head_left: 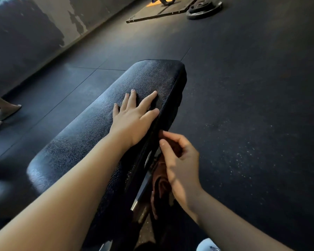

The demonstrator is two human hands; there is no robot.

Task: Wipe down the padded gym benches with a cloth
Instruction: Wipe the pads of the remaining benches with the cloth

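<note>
A black padded bench (91, 134) runs from the lower left up to the middle of the view, its vinyl cracked and shiny. My left hand (134, 118) lies flat on the pad near its right edge, fingers spread and straight. My right hand (178, 160) is beside the bench's right side, below the pad's edge, fingers curled round a brown cloth (159, 185). The cloth hangs down along the bench's side, partly hidden by my hand and the metal frame (143, 189).
Dark rubber floor tiles (252, 105) surround the bench. A weight plate (203, 8) and a flat lifting platform (158, 13) lie at the far top. A peeling wall (34, 33) runs along the left. Another person's foot (5, 109) is at the left edge.
</note>
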